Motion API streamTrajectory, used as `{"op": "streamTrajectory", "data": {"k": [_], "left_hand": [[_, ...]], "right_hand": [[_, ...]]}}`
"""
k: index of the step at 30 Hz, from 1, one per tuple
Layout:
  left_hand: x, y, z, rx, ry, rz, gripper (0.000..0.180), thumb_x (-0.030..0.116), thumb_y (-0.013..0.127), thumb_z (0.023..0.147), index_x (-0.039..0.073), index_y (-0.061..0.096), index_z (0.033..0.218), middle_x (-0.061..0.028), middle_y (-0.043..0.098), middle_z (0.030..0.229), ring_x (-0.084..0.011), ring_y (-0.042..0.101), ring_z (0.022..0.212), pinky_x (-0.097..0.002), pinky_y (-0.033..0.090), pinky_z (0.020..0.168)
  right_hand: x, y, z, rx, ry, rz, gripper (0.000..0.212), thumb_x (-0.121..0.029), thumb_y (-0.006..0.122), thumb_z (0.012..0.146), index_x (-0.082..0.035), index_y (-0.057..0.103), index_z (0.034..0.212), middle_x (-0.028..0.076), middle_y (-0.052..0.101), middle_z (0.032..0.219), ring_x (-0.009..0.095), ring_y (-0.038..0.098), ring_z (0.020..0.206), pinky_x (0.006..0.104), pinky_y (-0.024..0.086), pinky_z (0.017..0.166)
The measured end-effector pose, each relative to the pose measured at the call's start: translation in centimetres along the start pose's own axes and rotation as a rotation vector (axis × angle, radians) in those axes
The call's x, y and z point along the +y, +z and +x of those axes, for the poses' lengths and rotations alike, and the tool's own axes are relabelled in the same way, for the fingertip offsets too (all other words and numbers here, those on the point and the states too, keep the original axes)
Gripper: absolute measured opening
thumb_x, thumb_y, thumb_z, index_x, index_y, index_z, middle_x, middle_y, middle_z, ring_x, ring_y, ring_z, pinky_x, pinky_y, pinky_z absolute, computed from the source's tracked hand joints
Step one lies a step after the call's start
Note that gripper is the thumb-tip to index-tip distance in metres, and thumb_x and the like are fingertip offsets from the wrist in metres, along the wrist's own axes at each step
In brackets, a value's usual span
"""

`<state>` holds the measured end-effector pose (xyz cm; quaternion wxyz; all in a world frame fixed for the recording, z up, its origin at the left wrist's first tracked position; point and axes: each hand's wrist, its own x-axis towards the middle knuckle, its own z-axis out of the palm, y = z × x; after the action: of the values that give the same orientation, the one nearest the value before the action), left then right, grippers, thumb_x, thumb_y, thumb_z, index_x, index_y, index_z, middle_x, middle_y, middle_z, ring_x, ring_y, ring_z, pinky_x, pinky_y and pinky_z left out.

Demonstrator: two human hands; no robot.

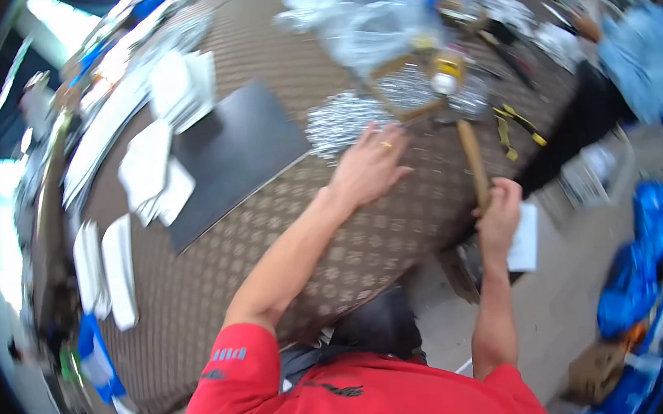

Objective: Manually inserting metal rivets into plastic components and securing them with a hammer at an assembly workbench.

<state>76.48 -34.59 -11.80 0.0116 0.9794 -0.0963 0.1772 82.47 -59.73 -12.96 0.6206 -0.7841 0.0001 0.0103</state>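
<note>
My right hand (499, 215) is wrapped round the wooden handle of a hammer (472, 156). The head end of the tool rests near a yellow-and-white bottle (447, 72) on the brown patterned cover. My left hand (368, 167) lies palm down with its fingers stretched out. Its fingertips reach the near edge of a heap of small silvery metal pieces (342, 118), too small and blurred to name. Beside the heap, a shallow cardboard box (408, 88) holds more such pieces. Whether anything is under my left fingers is hidden.
A dark flat sheet (237, 156) lies left of the heap, with stacks of white pieces (153, 165) around it. Yellow-and-black pliers (519, 127) lie right of the hammer. Clear plastic bags (377, 28) fill the far side. A person in light blue (643, 57) is at the right.
</note>
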Motion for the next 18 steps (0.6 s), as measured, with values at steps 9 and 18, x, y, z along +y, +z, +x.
{"op": "streamTrajectory", "data": {"k": [9, 18], "left_hand": [[-7.1, -10.5, -19.2, 0.397, -0.806, 0.033, 0.054, 0.021, 0.069, 0.093, 0.002, 0.054, 0.141, -0.0227, 0.058, 0.140, -0.0383, 0.054, 0.131, -0.0459, 0.041, 0.111], [-12.1, -12.6, -29.3, 0.157, -0.918, -0.023, 0.044, 0.026, 0.068, 0.097, -0.002, 0.061, 0.131, -0.0200, 0.061, 0.135, -0.0369, 0.059, 0.124, -0.0405, 0.046, 0.107]], "right_hand": [[3.9, -10.4, 0.1, 0.177, -0.243, 0.080, 0.021, -0.010, 0.055, 0.105, 0.002, 0.062, 0.121, 0.009, 0.069, 0.104, 0.015, 0.064, 0.095, 0.0298, 0.050, 0.088], [4.3, -17.6, -6.7, -0.750, 0.151, -0.778, 0.026, -0.009, 0.059, 0.100, 0.004, 0.064, 0.122, 0.013, 0.071, 0.100, 0.019, 0.068, 0.093, 0.0319, 0.053, 0.084]]}}
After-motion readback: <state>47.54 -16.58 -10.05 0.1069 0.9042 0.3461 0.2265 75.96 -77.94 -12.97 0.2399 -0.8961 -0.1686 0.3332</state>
